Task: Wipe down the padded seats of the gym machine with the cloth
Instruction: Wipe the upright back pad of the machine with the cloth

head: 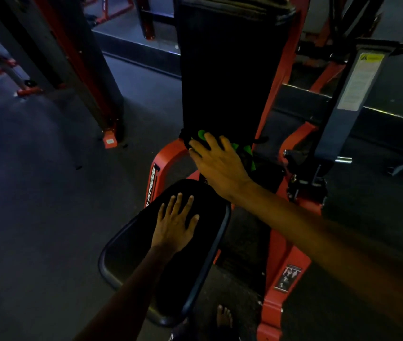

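Head view, dim light. Left hand (174,222) lies flat on the black padded seat cushion with a grey rim (131,247), fingers straight and spread, holding nothing and apparently bracing. Beyond the seat cushion stands the tall black upright back pad (227,70). At its lower edge, just above the gap to the seat cushion, the right hand (216,163) presses the bright green cloth (247,150) against the padding. Its fingers are spread over the cloth rather than closed round it, and green folds show past the fingertips and to the right of the palm. The red steel machine frame (286,262) runs right of the seat cushion, with a bare foot (223,316) near its base. Likely faults: held only by pressure, the cloth could slip into the gap behind the seat cushion. Bunched as it is, it may clean only a narrow strip. Poor light could hide missed patches. The foot risks striking the frame. No containers are in view.
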### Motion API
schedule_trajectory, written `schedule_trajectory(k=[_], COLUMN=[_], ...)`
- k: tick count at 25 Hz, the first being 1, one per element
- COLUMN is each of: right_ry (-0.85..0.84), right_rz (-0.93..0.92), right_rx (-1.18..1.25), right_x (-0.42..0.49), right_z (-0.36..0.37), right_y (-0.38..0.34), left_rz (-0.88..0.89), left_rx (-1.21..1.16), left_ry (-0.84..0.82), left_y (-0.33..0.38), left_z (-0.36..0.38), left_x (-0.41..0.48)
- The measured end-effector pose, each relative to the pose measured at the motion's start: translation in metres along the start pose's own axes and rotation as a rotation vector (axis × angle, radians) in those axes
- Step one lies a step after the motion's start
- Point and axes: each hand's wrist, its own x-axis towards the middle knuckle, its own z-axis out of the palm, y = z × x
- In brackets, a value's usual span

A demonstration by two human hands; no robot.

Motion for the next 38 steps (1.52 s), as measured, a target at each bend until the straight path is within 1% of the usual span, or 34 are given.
schedule_trajectory(k=[2,4,5,7,8,11,13,15,18,21,24,26,30,32,34,38], right_ry=[0.055,0.048,0.029,0.0,-0.044,-0.181,-0.176,-0.125,-0.126,-0.206,-0.271,-0.301,-0.373,-0.391,-0.399,-0.401], right_rz=[-0.078,-0.188,-0.197,-0.135,-0.115,-0.15,-0.182,-0.236,-0.296,-0.325,-0.302,-0.299,-0.438,-0.513,-0.545,-0.539], right_rx=[-0.063,-0.113,-0.121,-0.131,-0.131,-0.136,-0.16,-0.151,-0.207,-0.238,-0.269,-0.264,-0.268,-0.316,-0.347,-0.386], right_x=[-0.014,-0.022,-0.018,0.0,0.013,0.03,0.016,-0.007,-0.016,0.011,0.038,0.041,0.011,0.003,0.014,0.043], right_z=[0.005,0.009,0.006,0.0,-0.001,-0.003,-0.004,-0.005,-0.011,-0.009,-0.012,-0.013,-0.016,-0.015,-0.013,-0.009], right_y=[0.011,0.021,0.021,0.007,-0.003,-0.021,-0.008,0.012,0.028,0.008,-0.015,-0.018,0.001,0.008,0.002,-0.019], left_rz=[0.002,0.009,0.014,0.021,0.025,0.022,-0.006,-0.066,-0.135,-0.128,-0.14,-0.144,-0.153,-0.155,-0.166,-0.194], left_rx=[-0.001,0.0,0.002,0.001,-0.001,-0.028,-0.04,-0.04,-0.04,-0.003,-0.021,-0.03,-0.036,-0.033,-0.028,-0.026], left_ry=[0.009,0.006,0.0,0.008,0.017,0.027,0.031,0.045,0.038,0.045,0.057,0.055,0.061,0.072,0.074,0.095], left_y=[0.0,-0.001,-0.002,-0.002,-0.001,-0.003,0.001,0.013,0.03,0.031,0.029,0.031,0.03,0.03,0.031,0.033], left_z=[0.001,0.001,0.001,0.001,0.001,0.002,0.004,0.006,0.01,0.016,0.017,0.017,0.016,0.017,0.018,0.02], left_x=[0.0,0.0,0.0,0.0,0.0,0.001,0.004,0.009,0.013,0.01,0.011,0.011,0.008,0.009,0.01,0.011])
